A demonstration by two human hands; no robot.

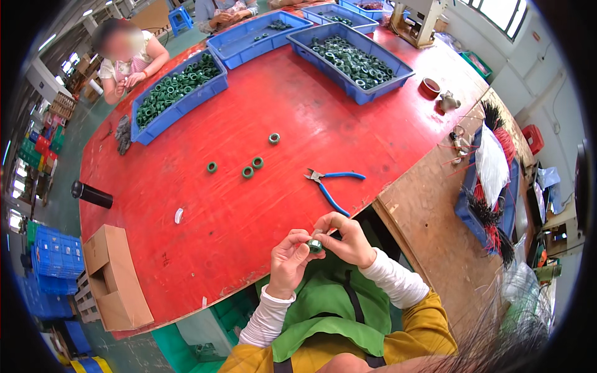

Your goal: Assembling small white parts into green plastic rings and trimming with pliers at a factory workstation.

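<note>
Green ring [315, 246] pinched between both hands (fingers closed).

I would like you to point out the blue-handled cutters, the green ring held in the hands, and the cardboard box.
blue-handled cutters [331, 186]: head view, on the handles.
green ring [315, 245]: head view, on its visible face.
cardboard box [118, 283]: head view, on its top flap.

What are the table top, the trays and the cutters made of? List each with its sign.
Table top: probably painted or coated board; glossy red face, worn pale along the near edge.
Trays: likely moulded plastic; even blue colour, rounded rims.
Cutters: grey metal jaws, with blue handles that look like plastic or rubber sleeves.
Box: brown cardboard, matt, with folded flaps.
</note>
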